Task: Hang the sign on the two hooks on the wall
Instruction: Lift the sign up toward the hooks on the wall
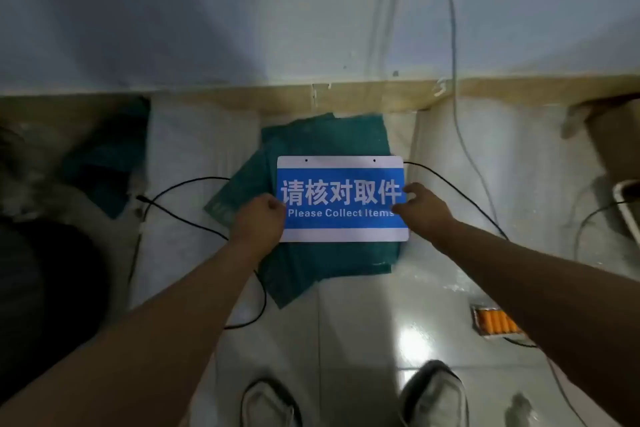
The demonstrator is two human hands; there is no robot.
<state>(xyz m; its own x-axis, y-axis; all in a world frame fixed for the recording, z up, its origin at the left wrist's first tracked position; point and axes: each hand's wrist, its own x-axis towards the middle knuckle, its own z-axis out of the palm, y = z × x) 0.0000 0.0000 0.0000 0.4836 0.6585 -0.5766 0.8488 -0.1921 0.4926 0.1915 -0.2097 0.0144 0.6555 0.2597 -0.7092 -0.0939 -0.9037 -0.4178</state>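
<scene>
A blue and white sign (341, 198) reading "Please Collect Items" is held flat out in front of me, above the floor. Two small holes sit along its white top strip. My left hand (260, 222) grips its left edge and my right hand (420, 206) grips its right edge. The white wall (242, 10) rises ahead. No hooks show on the part of the wall in view.
Dark green sheets (311, 267) lie on the tiled floor under the sign. Black cables (194, 218) run across the floor, and pale cables (450, 28) hang down the wall. An orange-filled tray (495, 321) lies at the right. My two shoes (433, 395) stand below.
</scene>
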